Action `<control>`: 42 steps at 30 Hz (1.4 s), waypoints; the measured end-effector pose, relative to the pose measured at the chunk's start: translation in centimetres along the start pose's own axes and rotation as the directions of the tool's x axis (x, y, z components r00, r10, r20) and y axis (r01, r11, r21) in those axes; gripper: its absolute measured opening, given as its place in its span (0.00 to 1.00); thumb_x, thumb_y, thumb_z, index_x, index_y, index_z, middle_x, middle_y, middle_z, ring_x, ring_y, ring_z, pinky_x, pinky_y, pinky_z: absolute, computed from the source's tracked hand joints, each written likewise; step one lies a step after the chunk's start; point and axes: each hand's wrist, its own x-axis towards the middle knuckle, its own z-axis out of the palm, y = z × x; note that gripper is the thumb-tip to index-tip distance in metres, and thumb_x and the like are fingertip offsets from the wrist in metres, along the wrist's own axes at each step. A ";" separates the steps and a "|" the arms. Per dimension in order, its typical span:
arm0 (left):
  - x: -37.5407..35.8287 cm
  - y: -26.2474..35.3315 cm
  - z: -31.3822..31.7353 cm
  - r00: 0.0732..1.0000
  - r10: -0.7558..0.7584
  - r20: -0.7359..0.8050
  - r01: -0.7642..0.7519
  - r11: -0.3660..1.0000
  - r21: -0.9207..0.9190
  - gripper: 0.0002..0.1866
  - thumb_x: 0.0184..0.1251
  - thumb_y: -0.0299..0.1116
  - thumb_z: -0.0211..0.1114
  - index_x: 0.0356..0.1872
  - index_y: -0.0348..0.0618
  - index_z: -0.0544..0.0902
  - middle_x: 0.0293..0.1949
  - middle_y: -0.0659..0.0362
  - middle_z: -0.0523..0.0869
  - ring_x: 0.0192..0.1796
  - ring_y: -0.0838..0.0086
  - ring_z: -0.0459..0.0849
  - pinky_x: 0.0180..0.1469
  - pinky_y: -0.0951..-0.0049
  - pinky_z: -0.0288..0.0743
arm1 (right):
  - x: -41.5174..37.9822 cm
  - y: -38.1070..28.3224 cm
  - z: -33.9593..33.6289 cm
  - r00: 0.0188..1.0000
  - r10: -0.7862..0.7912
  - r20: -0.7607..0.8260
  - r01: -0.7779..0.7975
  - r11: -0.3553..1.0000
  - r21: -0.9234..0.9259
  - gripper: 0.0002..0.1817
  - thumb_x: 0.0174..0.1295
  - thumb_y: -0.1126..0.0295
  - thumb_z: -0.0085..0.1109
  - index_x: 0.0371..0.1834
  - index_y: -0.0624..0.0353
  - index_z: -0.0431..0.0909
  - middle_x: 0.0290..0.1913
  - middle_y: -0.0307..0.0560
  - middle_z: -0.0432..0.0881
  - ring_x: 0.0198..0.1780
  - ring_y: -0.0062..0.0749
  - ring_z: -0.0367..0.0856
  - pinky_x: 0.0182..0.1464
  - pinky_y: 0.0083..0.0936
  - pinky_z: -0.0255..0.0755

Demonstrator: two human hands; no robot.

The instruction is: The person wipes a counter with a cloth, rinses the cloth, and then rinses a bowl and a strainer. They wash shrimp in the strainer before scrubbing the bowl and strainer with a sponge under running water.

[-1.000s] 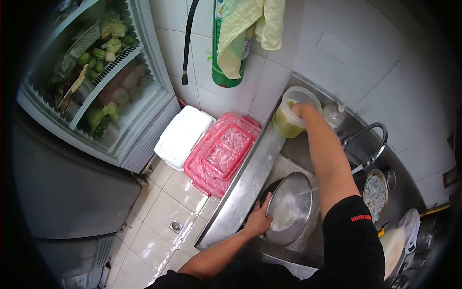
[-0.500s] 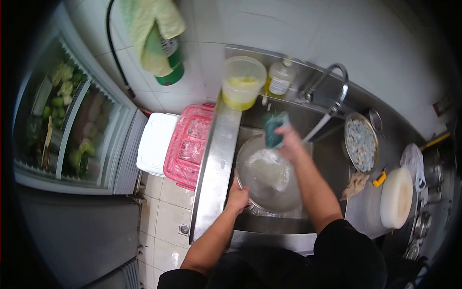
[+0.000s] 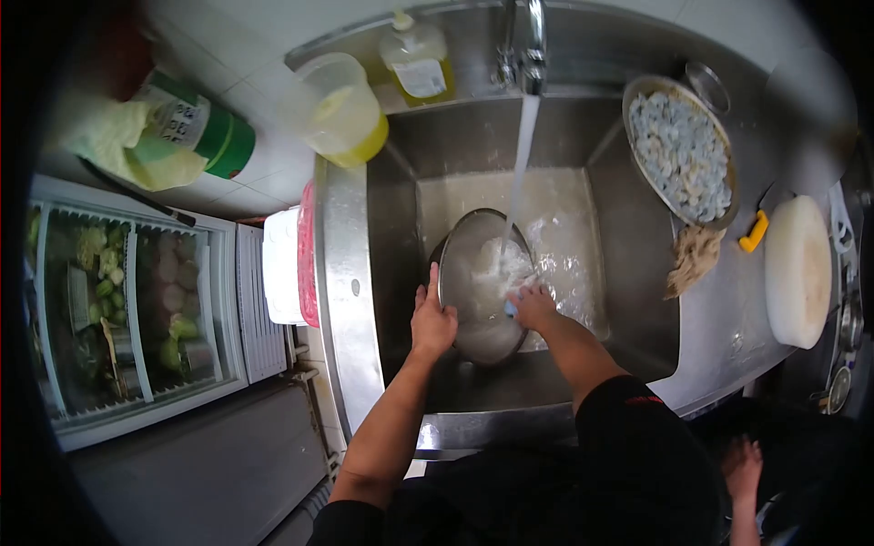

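Steel bowl [image 3: 482,287], round and shiny, sits tilted in the middle of the frame inside the sink [image 3: 628,264]. Its inside is wet and whitish with foam. Water [image 3: 519,164] falls in a straight stream from the tap [image 3: 533,41] at top centre and lands in the bowl.

Left hand [image 3: 431,318] grips the bowl's left rim, fingers closed on the edge. Right hand [image 3: 532,305] lies inside the bowl at its right side, pressed down on a bluish sponge [image 3: 512,308] that is mostly hidden; the fingers are curled over it.

Sink and counter are brushed steel, wet, with square walls and a flat basin floor. At upper right a second steel bowl [image 3: 681,150] holds pale, lumpy pieces. Just below it lies a tan rag [image 3: 692,259], with a yellow handle [image 3: 754,232] beside it. A round white board [image 3: 797,271] rests at the right edge. At top centre stands a soap bottle [image 3: 417,64]; left of it, a clear tub [image 3: 341,109] with yellow liquid. At upper left a green can [image 3: 205,127] hangs against white wall tile, draped with a yellow cloth [image 3: 118,146]. A glass-door fridge [image 3: 137,318] with vegetables fills the left side.
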 end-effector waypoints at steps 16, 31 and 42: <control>5.0 0.2 0.1 0.977 -0.172 0.124 0.160 0.982 0.103 0.35 0.62 0.30 0.58 0.74 0.61 0.65 0.63 0.43 0.78 0.62 0.48 0.78 0.65 0.57 0.71 | -2.2 -1.8 -0.3 0.931 -0.038 0.364 -0.024 0.986 0.162 0.35 0.68 0.51 0.45 0.76 0.52 0.58 0.71 0.57 0.68 0.73 0.53 0.64 0.74 0.41 0.57; 5.3 0.0 3.2 0.836 -0.491 0.245 0.548 0.722 -0.421 0.32 0.64 0.32 0.58 0.71 0.47 0.62 0.57 0.42 0.80 0.42 0.49 0.88 0.27 0.56 0.88 | -5.3 -1.6 -6.9 0.939 -0.310 0.152 0.272 0.936 0.225 0.28 0.55 0.69 0.64 0.61 0.59 0.68 0.50 0.66 0.81 0.54 0.64 0.79 0.53 0.49 0.75; 6.2 -1.5 4.1 0.821 -0.403 0.404 0.570 0.603 -0.558 0.41 0.66 0.33 0.57 0.78 0.57 0.47 0.62 0.49 0.76 0.45 0.50 0.88 0.25 0.57 0.87 | -4.1 3.0 -5.2 0.958 -0.239 0.160 0.246 0.969 -0.029 0.25 0.59 0.73 0.58 0.62 0.52 0.70 0.56 0.58 0.80 0.58 0.55 0.79 0.60 0.46 0.73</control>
